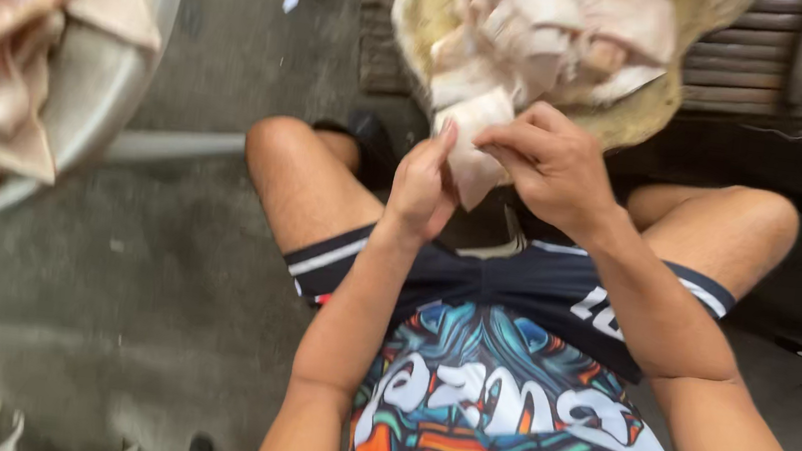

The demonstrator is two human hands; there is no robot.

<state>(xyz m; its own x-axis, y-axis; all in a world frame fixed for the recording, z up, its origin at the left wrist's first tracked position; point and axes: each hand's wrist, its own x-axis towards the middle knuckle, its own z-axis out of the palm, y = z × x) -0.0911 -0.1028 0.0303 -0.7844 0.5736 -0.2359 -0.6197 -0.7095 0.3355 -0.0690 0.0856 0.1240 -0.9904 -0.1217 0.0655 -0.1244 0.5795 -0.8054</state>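
While both hands (487, 180) pinch one pale meat piece (476, 143) — metal basin (128, 63), round board (635, 116) hold more

There is a single view, from a camera worn on the person's head. It looks steeply down and a little forward over the person's own chest and lap, so the brightly patterned shirt (500, 418) fills the bottom edge and the bare knees lie mid-frame. The camera sits close: both forearms run up from the lower edge to the centre. The grey concrete floor (166, 259) spreads to the left. The upper edge cuts off a round tan tray (651, 108), and the left edge a grey metal basin (105, 81).
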